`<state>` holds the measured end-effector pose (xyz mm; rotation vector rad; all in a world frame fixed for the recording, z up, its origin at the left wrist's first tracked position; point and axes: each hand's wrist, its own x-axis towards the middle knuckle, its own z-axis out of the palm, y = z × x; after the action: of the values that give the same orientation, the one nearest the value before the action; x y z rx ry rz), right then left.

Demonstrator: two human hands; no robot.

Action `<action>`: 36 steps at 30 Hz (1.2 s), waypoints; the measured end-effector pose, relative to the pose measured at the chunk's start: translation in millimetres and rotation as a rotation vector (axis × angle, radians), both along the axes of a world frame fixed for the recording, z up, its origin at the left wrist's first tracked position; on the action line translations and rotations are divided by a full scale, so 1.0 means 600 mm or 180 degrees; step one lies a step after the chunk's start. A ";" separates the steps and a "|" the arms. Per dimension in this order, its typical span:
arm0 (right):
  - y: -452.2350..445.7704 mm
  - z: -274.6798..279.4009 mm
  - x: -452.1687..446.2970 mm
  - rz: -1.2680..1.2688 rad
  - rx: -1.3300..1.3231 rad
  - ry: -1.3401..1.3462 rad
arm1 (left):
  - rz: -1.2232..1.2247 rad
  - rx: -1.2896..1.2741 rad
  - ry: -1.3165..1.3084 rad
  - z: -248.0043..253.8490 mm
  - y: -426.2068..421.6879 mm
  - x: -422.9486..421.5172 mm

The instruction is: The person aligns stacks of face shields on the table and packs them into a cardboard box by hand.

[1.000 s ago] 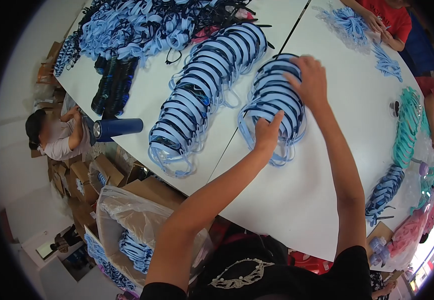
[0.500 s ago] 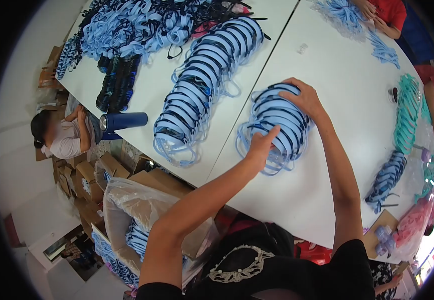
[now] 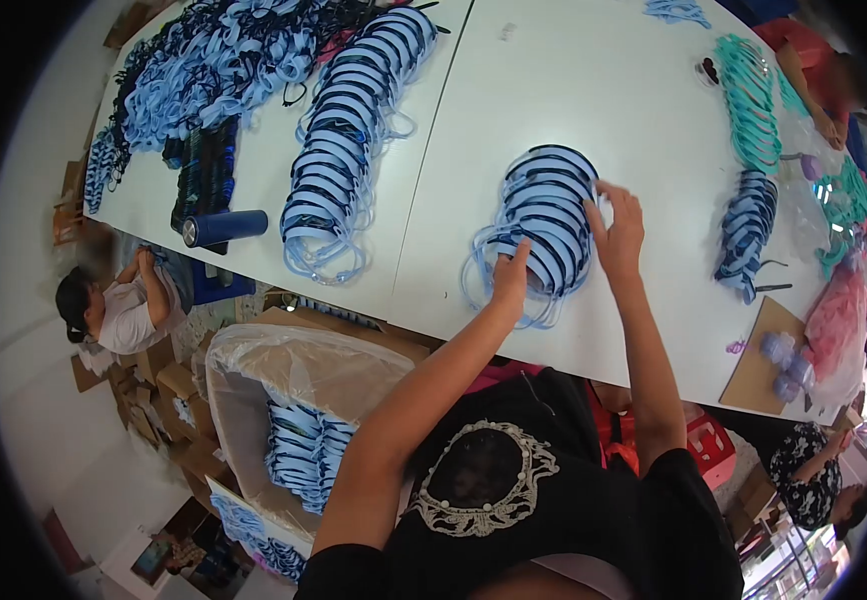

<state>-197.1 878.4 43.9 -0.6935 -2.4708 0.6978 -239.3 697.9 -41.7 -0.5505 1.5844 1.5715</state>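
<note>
A nested stack of light-blue, dark-edged curved strapped pieces [image 3: 554, 205] lies on the white table in front of me, thin straps looping out at its sides and near end. My left hand [image 3: 512, 280] grips the near left part of this stack, its thumb on top; the other fingers are partly hidden. At the stack's right side is my right hand [image 3: 618, 232], open with fingers apart, the fingertips close to the edge. Whether they touch it I cannot tell. A longer row of the same pieces [image 3: 346, 130] lies to the left.
Beyond the row is a loose heap of blue and black straps [image 3: 214, 80]. A dark blue bottle [image 3: 226, 228] lies at the table's left edge. Green pieces [image 3: 749, 105] and a small blue-black bundle [image 3: 749, 230] lie right. A plastic-lined box [image 3: 254, 370] stands below; people sit around.
My right hand has come off the far end of the stack and down to its right side. My left hand stays at the near end. The view has shifted, showing more of the near side.
</note>
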 end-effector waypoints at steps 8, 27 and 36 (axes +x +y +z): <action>-0.185 -0.073 0.163 0.0076 0.0012 -0.0815 | -0.0290 -0.0415 0.0249 -0.044 -0.022 -0.007; -0.167 -0.074 0.153 0.0537 -0.1029 -0.0384 | 0.0050 -0.0236 0.0566 0.000 -0.026 0.024; -0.149 -0.118 0.137 -0.0128 -0.0489 -0.0276 | -0.0331 -0.0648 0.0402 0.005 -0.030 0.012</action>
<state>-114.7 788.8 -27.0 -0.8448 -2.4927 0.8660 -232.4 679.9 -38.7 -0.4767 1.8520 1.3999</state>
